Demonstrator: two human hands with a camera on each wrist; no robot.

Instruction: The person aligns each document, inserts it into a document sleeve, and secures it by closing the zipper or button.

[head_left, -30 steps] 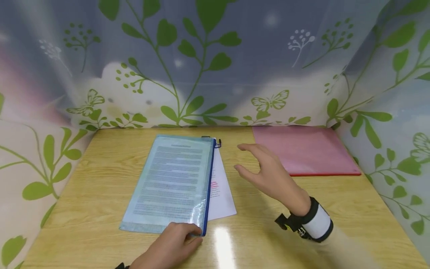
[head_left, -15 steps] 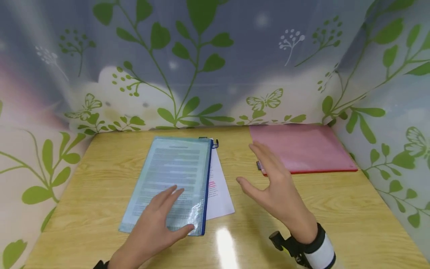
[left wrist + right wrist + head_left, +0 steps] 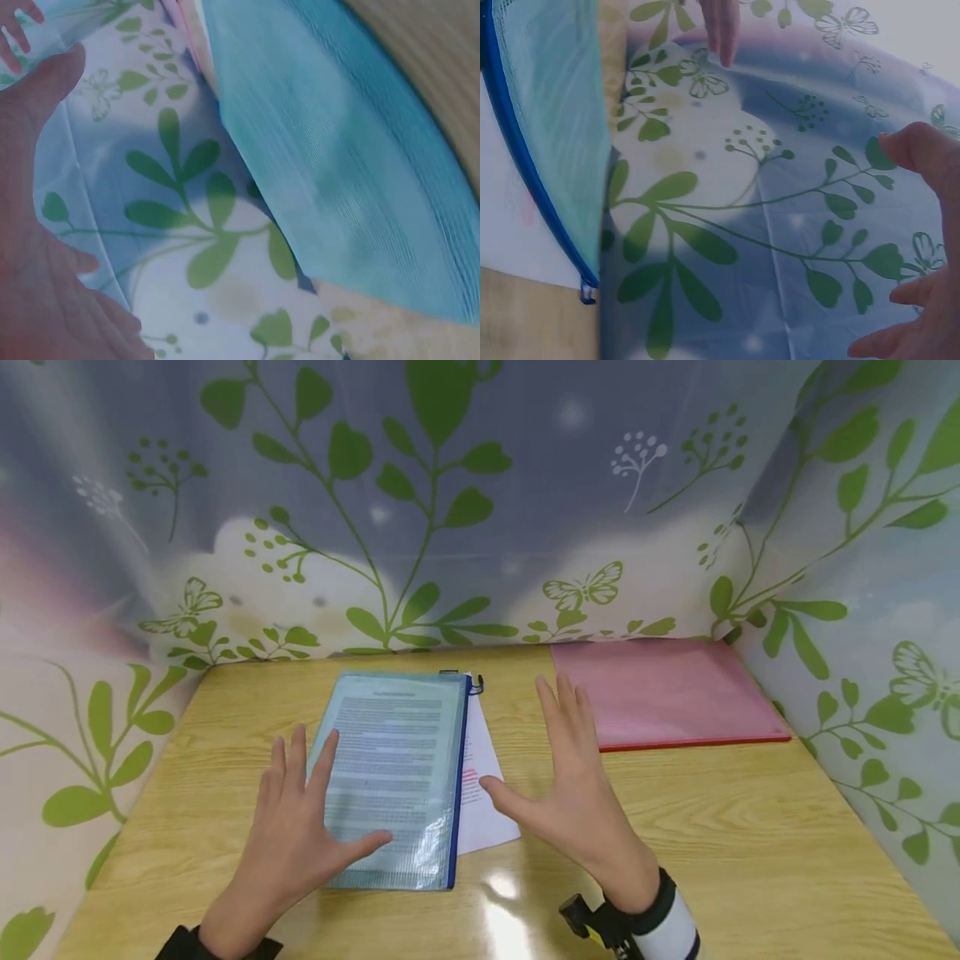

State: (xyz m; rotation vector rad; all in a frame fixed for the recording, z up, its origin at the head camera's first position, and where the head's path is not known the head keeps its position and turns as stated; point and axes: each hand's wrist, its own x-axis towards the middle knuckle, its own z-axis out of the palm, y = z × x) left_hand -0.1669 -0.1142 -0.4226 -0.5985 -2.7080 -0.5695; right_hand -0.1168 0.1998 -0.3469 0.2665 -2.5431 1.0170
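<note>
A translucent light-blue zip folder with a dark blue zipper edge lies on the table, a printed page showing through it. From under its right side sticks out a white sheet of paper with pink marking. My left hand is raised over the folder's left part, fingers spread and holding nothing. To the right of the folder, my right hand is held up with thumb apart and fingers extended, also without anything in it; its thumb overlaps the white sheet in the head view. Both wrist views show these hands with bare palms.
A pink zip folder with a red edge lies at the back right of the wooden table. A leaf-patterned curtain encloses the back and both sides. The blue zipper pull sits at the folder's top right corner.
My left hand has let go of the blue folder's lower right corner, lifted and moved left with fingers spreading. My right hand has come lower and slightly left, turning its fingers upward.
</note>
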